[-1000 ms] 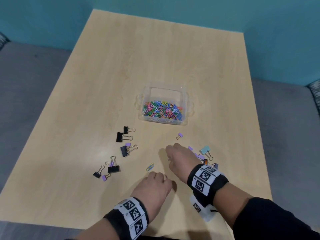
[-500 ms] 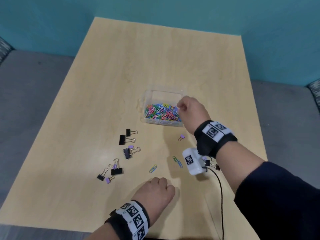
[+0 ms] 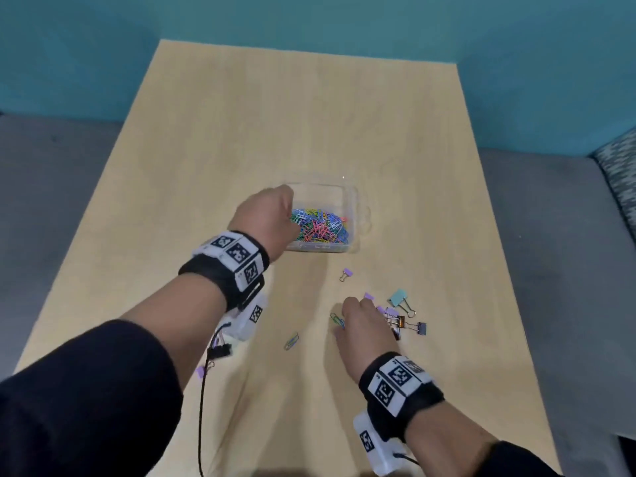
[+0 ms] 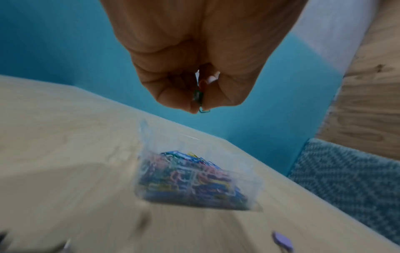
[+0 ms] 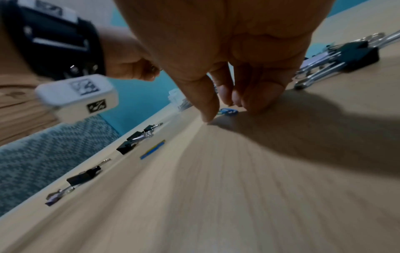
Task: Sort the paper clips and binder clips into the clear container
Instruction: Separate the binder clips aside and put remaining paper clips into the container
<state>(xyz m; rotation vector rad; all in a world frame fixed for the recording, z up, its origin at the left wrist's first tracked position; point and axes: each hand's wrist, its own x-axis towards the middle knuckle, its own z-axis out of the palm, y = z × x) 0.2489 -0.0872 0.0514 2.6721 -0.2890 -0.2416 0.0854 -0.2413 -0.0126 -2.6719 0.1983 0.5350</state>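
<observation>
The clear container (image 3: 351, 197) (image 4: 143, 137) stands mid-table with several coloured paper clips (image 3: 320, 228) in it. My left hand (image 3: 268, 211) (image 4: 199, 109) hovers over its left edge and pinches a green paper clip (image 4: 203, 111) between thumb and finger. My right hand (image 3: 341, 318) (image 5: 227, 113) is down on the table nearer me. Its thumb and fingertips touch the wood on either side of a blue paper clip (image 3: 337, 320) (image 5: 228, 111) without a plain pinch. Another paper clip (image 3: 291, 340) (image 5: 152, 149) lies to its left.
Right of my right hand lie a teal binder clip (image 3: 399, 299), a small purple one (image 3: 346, 274) and a tangled bunch (image 3: 404, 326). Black binder clips (image 3: 222, 351) (image 5: 129, 145) lie under my left forearm. The table's right edge (image 3: 509, 304) is near.
My right hand went up to the container, then came back down to the loose clips. My left hand rose from the table's near side to the container with a clip.
</observation>
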